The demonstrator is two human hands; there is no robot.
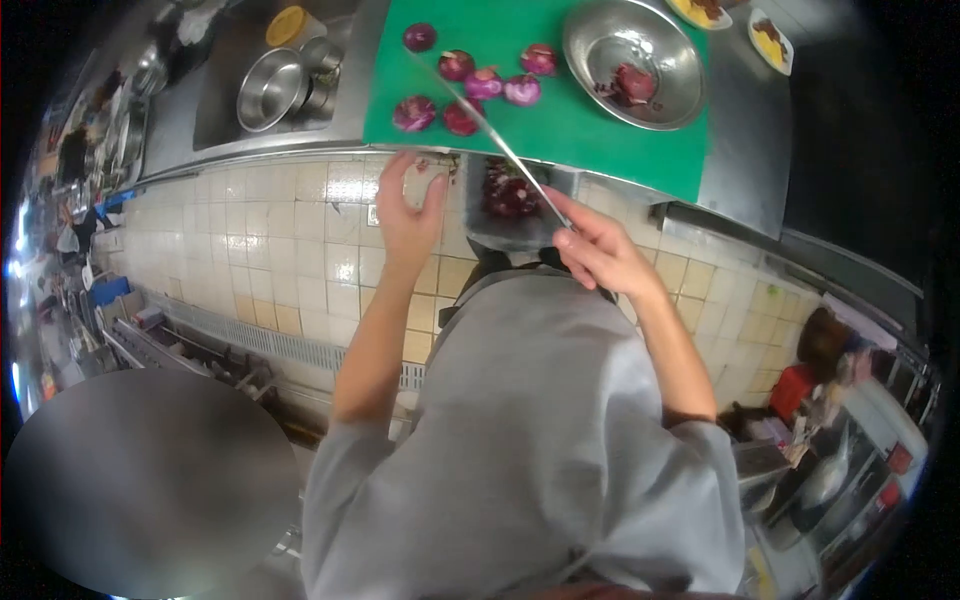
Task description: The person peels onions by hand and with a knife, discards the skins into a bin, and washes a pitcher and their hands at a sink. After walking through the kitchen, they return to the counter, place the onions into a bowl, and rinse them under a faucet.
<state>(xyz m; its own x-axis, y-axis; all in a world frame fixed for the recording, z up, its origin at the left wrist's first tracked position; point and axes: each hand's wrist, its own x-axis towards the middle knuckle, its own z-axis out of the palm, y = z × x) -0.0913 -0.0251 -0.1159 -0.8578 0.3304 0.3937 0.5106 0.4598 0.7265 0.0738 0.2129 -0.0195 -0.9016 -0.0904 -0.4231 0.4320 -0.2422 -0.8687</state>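
My right hand (pixel 605 250) grips a long knife (pixel 500 145), its blade slanting up and left over the near edge of the green cutting board (pixel 650 160). Just short of that edge is my left hand (pixel 408 210), thumb and fingers apart, with nothing in it. Several red onions (pixel 483 83) lie on the board's left half, some with papery skin at the ends. On the right of the board, a steel bowl (pixel 680 60) holds dark reddish-purple pieces (pixel 633 85). Below the edge, between my hands, a grey bin (pixel 520 235) contains dark red onion skins (pixel 508 190).
A sink (pixel 225 100) at upper left holds steel pots (pixel 272 90) and a container with a yellow lid (pixel 287 27). Small white dishes of food (pixel 770 45) stand at upper right. Tiled floor (pixel 300 230) spreads below the counter. A blurred grey round shape fills the lower left.
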